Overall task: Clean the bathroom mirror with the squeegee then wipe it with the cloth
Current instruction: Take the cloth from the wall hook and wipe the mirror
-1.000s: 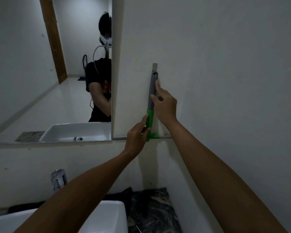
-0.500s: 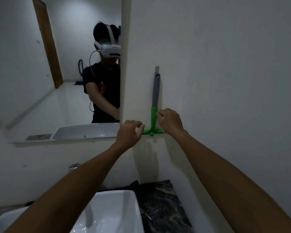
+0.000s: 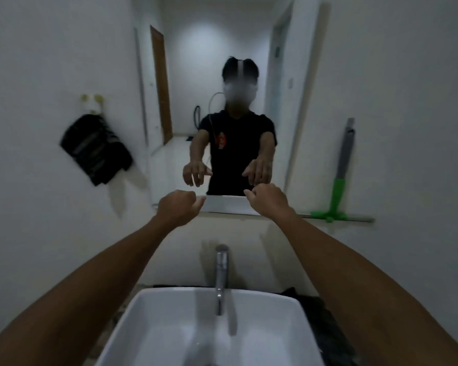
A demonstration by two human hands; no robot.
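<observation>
The mirror (image 3: 196, 75) hangs on the wall straight ahead and reflects a person reaching forward. The squeegee (image 3: 340, 178), grey handle above a green neck and blade, hangs upright on the wall right of the mirror, its blade at a narrow ledge (image 3: 360, 219). A dark striped cloth (image 3: 95, 150) hangs from a hook on the left wall. My left hand (image 3: 179, 207) and my right hand (image 3: 266, 200) hover side by side in front of the mirror's bottom edge, loosely curled. Neither holds anything, and the reflection shows their fingers apart.
A white basin (image 3: 169, 326) with a chrome tap (image 3: 221, 276) sits directly below my arms. A dark cloth or bag (image 3: 325, 326) lies on the counter to the basin's right. White walls close in on both sides.
My right hand let go of the squeegee, which stays hanging on the wall. Both hands moved left to the mirror's lower edge, and my view turned left to face the mirror.
</observation>
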